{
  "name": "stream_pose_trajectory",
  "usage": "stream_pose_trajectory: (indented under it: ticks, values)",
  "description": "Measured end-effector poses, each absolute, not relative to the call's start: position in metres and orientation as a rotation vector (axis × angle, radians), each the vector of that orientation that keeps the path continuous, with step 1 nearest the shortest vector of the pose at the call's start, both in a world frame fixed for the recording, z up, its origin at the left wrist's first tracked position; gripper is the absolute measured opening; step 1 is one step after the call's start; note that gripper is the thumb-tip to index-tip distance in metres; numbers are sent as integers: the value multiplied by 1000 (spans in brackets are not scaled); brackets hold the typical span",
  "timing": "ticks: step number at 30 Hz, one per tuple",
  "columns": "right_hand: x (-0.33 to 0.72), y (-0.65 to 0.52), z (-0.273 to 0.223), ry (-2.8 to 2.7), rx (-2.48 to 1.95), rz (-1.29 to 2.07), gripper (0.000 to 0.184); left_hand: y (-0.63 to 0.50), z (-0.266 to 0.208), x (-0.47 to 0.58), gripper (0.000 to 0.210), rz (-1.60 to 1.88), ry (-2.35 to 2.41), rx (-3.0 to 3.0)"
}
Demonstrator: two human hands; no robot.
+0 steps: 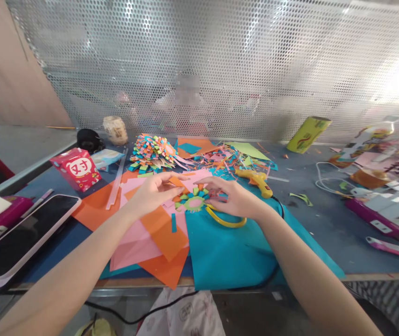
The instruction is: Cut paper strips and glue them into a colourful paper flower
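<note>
My left hand (160,190) is closed, pinching an orange paper strip (178,183) between thumb and fingers. Just right of it lies a small paper flower (195,202) with a pink centre and a fringe of green, blue and orange tabs. My right hand (230,195) curls around the flower's right edge, thumb and fingers gripping the fringe; its fingertips are partly hidden. Below that hand, a yellow loop-shaped handle (229,224) rests on a blue paper sheet (234,256). Orange and pink sheets (132,247) overlap under my left hand.
Fringed paper flowers (152,151) are piled behind, beside paper shreds (220,158). A yellow glue gun (257,181) lies right of my right hand, its cord trailing. At left are a phone (27,238) and red box (76,169); at right, a green canister (307,134) and bottle (367,140).
</note>
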State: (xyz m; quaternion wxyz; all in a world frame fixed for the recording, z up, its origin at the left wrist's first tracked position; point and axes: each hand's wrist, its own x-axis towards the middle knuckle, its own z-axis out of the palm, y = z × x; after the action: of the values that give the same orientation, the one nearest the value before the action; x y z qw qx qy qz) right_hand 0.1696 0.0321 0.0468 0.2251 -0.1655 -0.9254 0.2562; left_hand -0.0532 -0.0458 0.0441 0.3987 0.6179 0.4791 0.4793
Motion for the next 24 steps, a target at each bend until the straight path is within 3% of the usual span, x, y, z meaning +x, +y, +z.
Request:
stream_pose_trajectory:
  ticks: [10,24]
  values:
    - [171,35,43,-2573,-458,627,44,-46,45,-52,39,1210,1223,1589]
    - [167,32,46,-2558,-521,737,48,-45,42,-50,37,1182,1247,1525]
